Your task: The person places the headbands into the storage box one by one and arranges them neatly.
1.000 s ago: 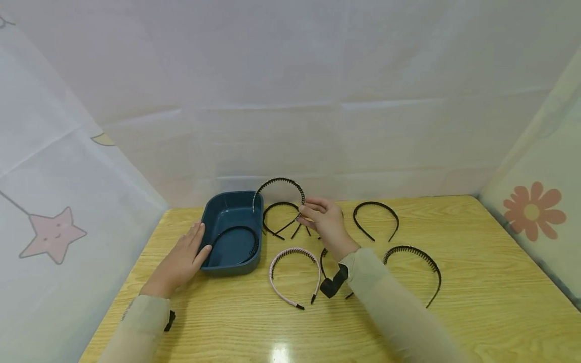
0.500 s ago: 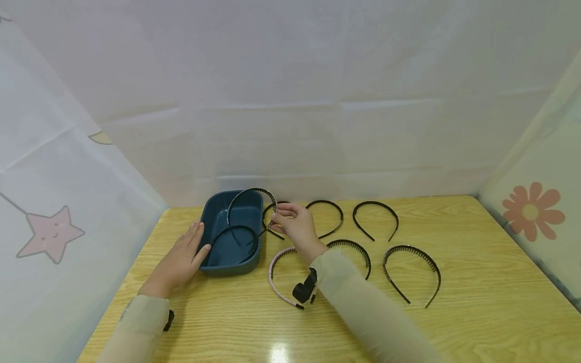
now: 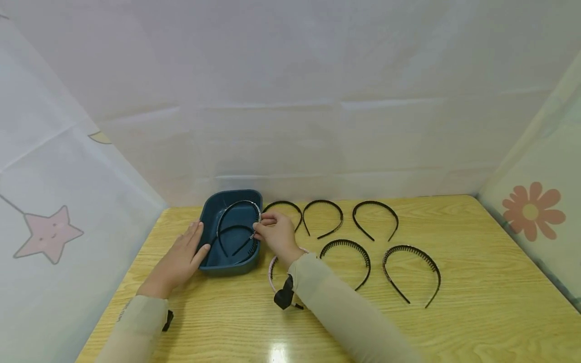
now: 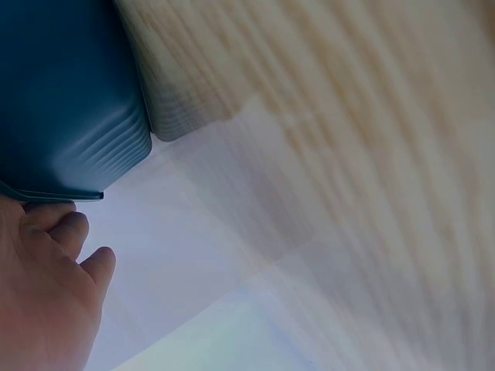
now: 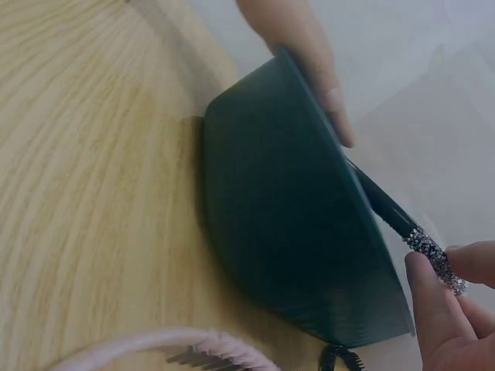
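Note:
My right hand point(image 3: 278, 236) pinches a black toothed headband point(image 3: 240, 202) by one side and holds it over the blue plastic basin point(image 3: 229, 271), its lower ends inside the rim. In the right wrist view, silvery sparkling stones point(image 5: 433, 255) cover the part between thumb and fingers. Another black headband point(image 3: 233, 227) lies in the basin, partly behind the held one. My left hand point(image 3: 174, 262) rests on the basin's left rim with fingers extended; the left wrist view shows its fingers point(image 4: 71, 232) against the rim's outside.
Right of the basin, black headbands point(image 3: 374, 203) form a back row on the wooden table point(image 3: 476, 282). In front lie a pink headband point(image 3: 271, 277), partly under my right wrist, a black one point(image 3: 347, 242) and a patterned one point(image 3: 410, 248). White printed cloth point(image 3: 290, 101) walls the table.
My right hand has moved left and slightly down, bringing the sparkling headband from above the table to inside the basin's rim. My left hand has stayed on the rim.

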Available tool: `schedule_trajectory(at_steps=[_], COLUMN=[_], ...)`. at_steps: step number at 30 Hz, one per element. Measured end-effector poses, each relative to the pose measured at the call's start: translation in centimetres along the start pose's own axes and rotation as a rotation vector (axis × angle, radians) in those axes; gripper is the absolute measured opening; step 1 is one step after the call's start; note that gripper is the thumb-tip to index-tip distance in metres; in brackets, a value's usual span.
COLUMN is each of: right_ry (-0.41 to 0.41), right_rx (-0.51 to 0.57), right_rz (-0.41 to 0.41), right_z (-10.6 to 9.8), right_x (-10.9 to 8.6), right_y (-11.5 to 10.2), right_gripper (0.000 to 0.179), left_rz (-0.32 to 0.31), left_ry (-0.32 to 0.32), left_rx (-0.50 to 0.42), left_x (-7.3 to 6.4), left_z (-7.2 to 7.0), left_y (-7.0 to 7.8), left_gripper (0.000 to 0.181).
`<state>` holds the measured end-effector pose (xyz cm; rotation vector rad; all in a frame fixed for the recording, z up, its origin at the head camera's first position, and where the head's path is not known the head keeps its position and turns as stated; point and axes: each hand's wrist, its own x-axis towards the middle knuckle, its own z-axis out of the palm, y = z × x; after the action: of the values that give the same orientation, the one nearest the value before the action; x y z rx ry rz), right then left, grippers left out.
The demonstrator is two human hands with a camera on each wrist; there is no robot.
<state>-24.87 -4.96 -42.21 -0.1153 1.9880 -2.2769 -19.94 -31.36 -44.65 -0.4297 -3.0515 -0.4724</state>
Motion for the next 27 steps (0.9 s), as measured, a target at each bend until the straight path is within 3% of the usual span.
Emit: schedule_trajectory(at_steps=[6,16,27], right_ry=[-0.022,0.017,-0.003], right_rx=[-0.104,-0.304,-0.371], right_rz=[-0.085,-0.155,-0.21], right_z=[0.7,1.2,1.1], right_x=[-0.3,-0.6,-0.7], right_y=[0.2,-0.1,0.6], right_gripper=[0.032,0.032,0.025], left_rz=[0.005,0.009,0.004], left_ry=[0.001,-0.008,-0.016], left_rx=[-0.013,-0.013,-0.013], left_x=[0.0,0.2,0.0], left_z=[0.0,0.1,0.1], left_y=[-0.1,-0.3,-0.3], left_gripper=[0.07,0.071,0.07])
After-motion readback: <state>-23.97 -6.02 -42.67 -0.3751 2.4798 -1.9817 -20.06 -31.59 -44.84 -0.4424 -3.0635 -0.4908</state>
